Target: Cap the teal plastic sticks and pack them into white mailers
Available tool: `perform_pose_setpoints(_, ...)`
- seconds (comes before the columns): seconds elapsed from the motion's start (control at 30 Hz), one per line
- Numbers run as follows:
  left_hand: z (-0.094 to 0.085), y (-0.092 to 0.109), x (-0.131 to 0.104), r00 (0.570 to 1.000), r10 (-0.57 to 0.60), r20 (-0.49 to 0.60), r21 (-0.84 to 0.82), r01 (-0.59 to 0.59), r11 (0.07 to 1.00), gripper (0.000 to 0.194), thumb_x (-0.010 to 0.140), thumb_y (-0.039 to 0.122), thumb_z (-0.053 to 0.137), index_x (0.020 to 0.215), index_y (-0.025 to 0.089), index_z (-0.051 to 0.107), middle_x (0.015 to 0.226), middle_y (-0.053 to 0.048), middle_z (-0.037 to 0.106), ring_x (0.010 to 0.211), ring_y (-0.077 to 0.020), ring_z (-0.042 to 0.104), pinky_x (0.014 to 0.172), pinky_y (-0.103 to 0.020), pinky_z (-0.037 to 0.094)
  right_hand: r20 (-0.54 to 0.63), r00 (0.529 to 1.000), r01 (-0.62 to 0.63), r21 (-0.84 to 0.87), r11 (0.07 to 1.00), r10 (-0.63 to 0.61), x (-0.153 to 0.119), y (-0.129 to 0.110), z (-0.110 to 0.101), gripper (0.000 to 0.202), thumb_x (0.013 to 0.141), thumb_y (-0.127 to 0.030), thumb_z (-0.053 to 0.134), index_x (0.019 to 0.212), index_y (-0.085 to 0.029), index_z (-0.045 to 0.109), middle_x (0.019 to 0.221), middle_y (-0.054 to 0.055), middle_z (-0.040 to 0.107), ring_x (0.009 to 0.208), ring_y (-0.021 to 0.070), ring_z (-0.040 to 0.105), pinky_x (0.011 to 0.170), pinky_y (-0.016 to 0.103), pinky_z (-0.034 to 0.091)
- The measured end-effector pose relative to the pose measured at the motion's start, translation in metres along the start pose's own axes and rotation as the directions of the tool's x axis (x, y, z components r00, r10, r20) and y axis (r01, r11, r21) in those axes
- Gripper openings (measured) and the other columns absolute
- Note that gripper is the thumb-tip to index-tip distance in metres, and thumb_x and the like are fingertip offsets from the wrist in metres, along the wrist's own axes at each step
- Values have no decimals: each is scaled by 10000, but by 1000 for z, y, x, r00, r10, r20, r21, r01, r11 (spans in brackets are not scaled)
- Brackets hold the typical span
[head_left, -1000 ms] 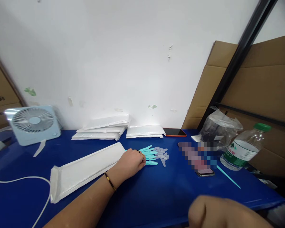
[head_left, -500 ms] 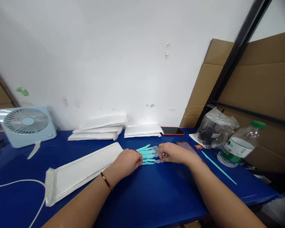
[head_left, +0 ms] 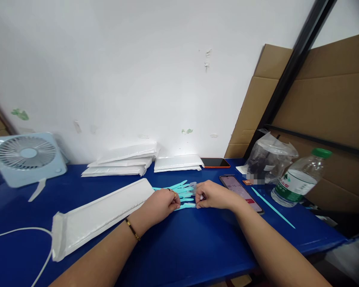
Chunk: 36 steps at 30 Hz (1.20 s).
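Observation:
Several slim turquoise eyebrow razors [head_left: 182, 188] lie fanned side by side on the blue table, and clear caps [head_left: 192, 185] show at their right ends. My left hand [head_left: 163, 203] is closed in a pinch on the nearest razor [head_left: 184, 206], which points to the right. At that razor's tip, the fingertips of my right hand [head_left: 208, 194] are pinched on its clear cap, mostly hidden by the fingers. A long white padded mailer [head_left: 104, 215] lies beneath or beside my left wrist. One more eyebrow razor [head_left: 272, 206] rests alone on the right.
White padded packets [head_left: 119, 163] are stacked along the wall, beside a smaller pile [head_left: 178, 162] and a phone [head_left: 215, 163]. A lit phone [head_left: 241, 193], a water bottle [head_left: 300, 179] and a bagged cup [head_left: 267, 155] stand or lie right. A fan [head_left: 26, 157] is at left.
My right hand has shifted slightly left, bringing the clear cap onto the tip of the nearest razor. The view has turned slightly, and more of the lit phone shows.

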State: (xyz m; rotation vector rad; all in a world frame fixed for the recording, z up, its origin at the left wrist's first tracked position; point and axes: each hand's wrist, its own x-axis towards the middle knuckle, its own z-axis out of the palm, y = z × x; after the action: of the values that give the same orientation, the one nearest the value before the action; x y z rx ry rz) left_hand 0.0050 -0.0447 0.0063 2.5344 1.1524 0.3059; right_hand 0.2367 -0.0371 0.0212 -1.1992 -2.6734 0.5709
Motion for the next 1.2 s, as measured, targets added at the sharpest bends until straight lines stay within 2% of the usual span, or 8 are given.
perform_pose_setpoints(0.27,10,11,3,1000,19,1,10,-19,1000,154,774,195,491,756,230,640,778,18,655,690,-135,562,588,-229,363,40,996,77,54,996,-79,-2,-2,1,103,707,-200,633,753,-191,725,671,3,607,612,109,525,546,205,354)
perform_pose_setpoints(0.37,6,11,2,998,58,-26,65,-56,996,152,807,253,501,805,230,652,842,-1,656,763,-150,573,657,-246,383,-93,996,-11,60,998,17,-9,7,-10,129,744,-196,585,765,-179,711,739,18,619,645,114,549,580,205,380)
perform_pose_setpoints(0.43,3,9,1,996,62,-68,156,-50,986,187,837,285,480,863,231,658,892,-26,654,842,-178,571,721,-279,384,-226,966,-119,30,992,123,-14,16,-16,154,766,-191,546,768,-174,699,788,29,621,676,120,562,597,210,387)
perform_pose_setpoints(0.5,2,6,1,995,41,-94,261,-15,965,208,853,289,464,881,228,660,892,-46,654,876,-202,564,741,-309,374,-271,947,-181,4,984,175,-16,24,-18,151,765,-205,545,770,-179,694,806,32,620,687,125,568,601,212,388)
perform_pose_setpoints(0.67,4,2,4,995,-25,-92,353,56,934,160,822,308,515,811,220,649,805,-37,654,795,-200,571,690,-306,356,-200,968,-162,-45,986,150,-10,29,-8,133,706,-272,627,791,-188,686,821,39,614,710,147,559,601,221,390)
perform_pose_setpoints(0.83,6,-1,7,992,-75,-98,274,100,957,165,808,311,520,733,213,628,772,-19,656,733,-182,573,653,-291,348,-153,979,-138,-17,990,134,-8,24,-4,124,734,-232,572,747,-187,686,810,43,623,694,144,555,586,218,385)
perform_pose_setpoints(1.03,7,-4,7,984,-149,-93,165,163,973,149,761,324,552,707,209,630,740,-15,651,676,-166,564,587,-266,343,-37,984,-167,116,979,172,-7,19,-8,216,701,-375,636,771,-185,710,734,22,663,626,134,553,534,211,370)
perform_pose_setpoints(1.2,7,-3,6,984,-150,-100,130,162,978,132,748,311,555,687,213,618,704,-3,643,635,-154,552,550,-252,325,-4,985,-171,125,977,172,-5,16,-7,216,725,-357,612,768,-167,707,717,16,665,596,118,535,510,200,352)
